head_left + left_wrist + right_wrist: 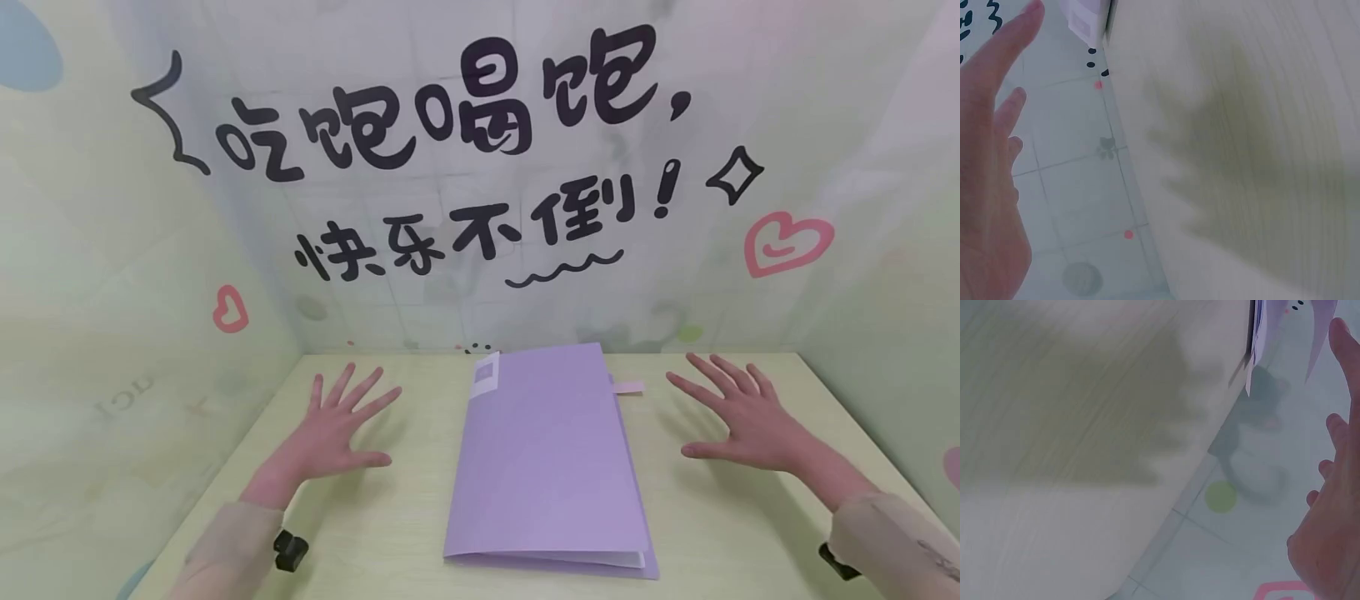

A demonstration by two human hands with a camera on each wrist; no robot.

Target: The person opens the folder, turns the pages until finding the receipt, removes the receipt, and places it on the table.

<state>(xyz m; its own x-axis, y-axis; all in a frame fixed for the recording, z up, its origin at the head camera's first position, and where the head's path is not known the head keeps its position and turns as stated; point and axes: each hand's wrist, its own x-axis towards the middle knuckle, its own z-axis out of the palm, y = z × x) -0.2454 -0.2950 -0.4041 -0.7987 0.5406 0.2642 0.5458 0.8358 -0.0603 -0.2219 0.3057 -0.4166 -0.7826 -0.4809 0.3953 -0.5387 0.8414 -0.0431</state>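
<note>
A purple folder (551, 458) lies on the table between my hands, its cover down over some white sheets that show at the near edge. A white label (485, 375) sits at its top left corner, and a pink tab (628, 387) sticks out on the right side. To the left of the folder my left hand (333, 429) hovers over the table, fingers spread and holding nothing. My right hand (750, 417) is held the same way on the other side, thumb pointing toward the folder. Both wrist views show each hand's shadow on the wood.
The light wooden table (375, 533) ends at a printed back wall sheet (420, 317) with black lettering and hearts. Similar pale sheets close off the left and right sides. A black clip-like piece (290, 551) is on the left cuff.
</note>
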